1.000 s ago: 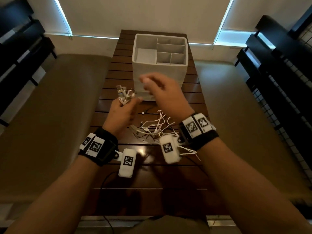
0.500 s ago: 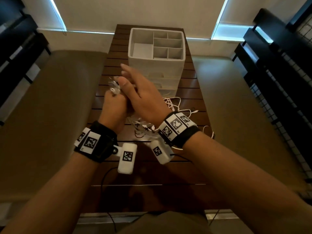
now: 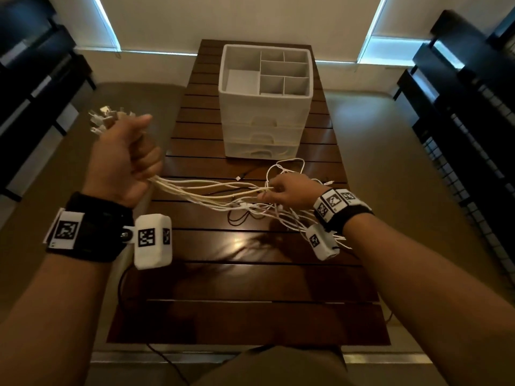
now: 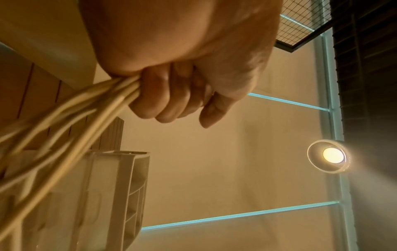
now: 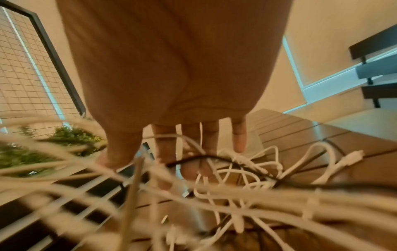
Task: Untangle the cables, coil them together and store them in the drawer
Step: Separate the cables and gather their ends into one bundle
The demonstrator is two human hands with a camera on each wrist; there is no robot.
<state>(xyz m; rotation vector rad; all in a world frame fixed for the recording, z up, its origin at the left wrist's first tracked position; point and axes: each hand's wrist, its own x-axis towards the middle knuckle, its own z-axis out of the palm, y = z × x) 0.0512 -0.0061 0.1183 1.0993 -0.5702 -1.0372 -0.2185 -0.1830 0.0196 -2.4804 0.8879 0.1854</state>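
My left hand (image 3: 126, 154) is a fist gripping a bundle of white cables (image 3: 206, 190), raised over the table's left edge, with the plug ends (image 3: 104, 118) sticking out above it. The left wrist view shows the left hand (image 4: 171, 98) with fingers curled round the cables (image 4: 64, 118). The strands stretch right to my right hand (image 3: 287, 190), low over the table. In the right wrist view its fingers (image 5: 206, 141) are straight and spread, with white cables (image 5: 236, 178) and a black cable (image 5: 236, 161) running between them. Loose loops lie tangled around that hand.
A white drawer unit (image 3: 264, 107) with an open compartment tray on top stands at the far end of the dark slatted wooden table (image 3: 250, 274); its three drawers are closed. Dark shelving stands at both sides, and a black cord (image 3: 122, 288) hangs off the table's near left.
The hands were together near the drawer unit. My left hand has pulled up and left with the plug ends, and my right hand has slid right along the cables, stretching them out.
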